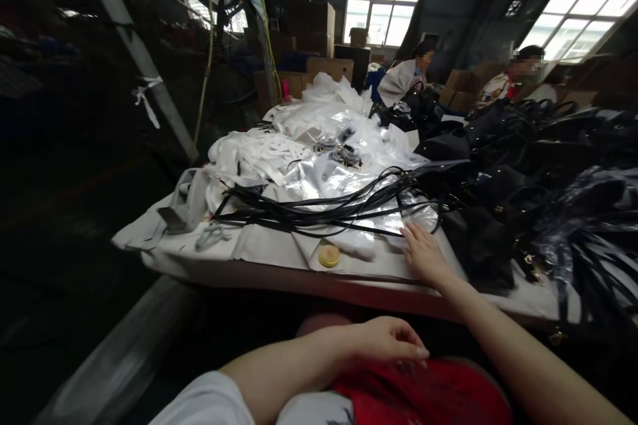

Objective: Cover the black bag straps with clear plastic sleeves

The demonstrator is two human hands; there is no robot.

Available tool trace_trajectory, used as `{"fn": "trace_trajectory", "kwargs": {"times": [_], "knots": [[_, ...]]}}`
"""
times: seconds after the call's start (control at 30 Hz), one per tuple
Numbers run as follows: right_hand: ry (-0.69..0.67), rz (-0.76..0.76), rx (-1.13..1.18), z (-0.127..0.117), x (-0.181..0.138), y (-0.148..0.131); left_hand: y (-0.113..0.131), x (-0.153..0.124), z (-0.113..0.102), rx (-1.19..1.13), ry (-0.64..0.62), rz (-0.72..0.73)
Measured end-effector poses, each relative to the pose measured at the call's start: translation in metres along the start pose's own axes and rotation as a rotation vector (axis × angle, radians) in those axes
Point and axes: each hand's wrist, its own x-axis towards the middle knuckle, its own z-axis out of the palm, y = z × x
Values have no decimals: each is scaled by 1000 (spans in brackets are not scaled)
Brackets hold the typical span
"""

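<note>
My right hand (423, 252) lies on the near part of the table, fingers stretched out. Its fingertips are at the end of a bundle of long thin black straps (299, 212), on clear plastic bags (319, 176). Over my lap, below the table edge, I hold my left hand (393, 339) with fingers curled in towards the thumb; anything inside them is hidden. Between the straps and the front edge sits a small round yellow-rimmed disc (329, 255). Black bags (478, 246) stand just right of my right hand.
White wrapping material (259, 153) is heaped on the table (269, 252). A grey tape dispenser (184, 206) stands at the left corner, with scissors (212, 236) beside it. More black bags (518, 133) fill the right side. Two people (401, 80) work beyond the table. A slanted pole (134, 53) rises at left.
</note>
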Motion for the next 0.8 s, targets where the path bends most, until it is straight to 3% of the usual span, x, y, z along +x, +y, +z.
{"fn": "trace_trajectory", "kwargs": {"times": [0.1, 0.27, 0.4, 0.5, 0.67, 0.8], "knots": [[58, 0, -9, 14, 9, -14, -6, 0, -4, 20, 38, 36], [112, -73, 57, -2, 8, -22, -2, -1, -20, 189, 252, 107], [-91, -55, 217, -10, -6, -32, 1, 5, -32, 205, 402, 143], [-167, 27, 249, 0, -11, -39, 1, 10, -34, 200, 390, 156], [-111, 116, 245, 20, -10, -37, 2, 1, -32, 206, 307, 175], [-17, 194, 236, 19, -17, -26, 8, -13, -42, 276, 372, 216]]}}
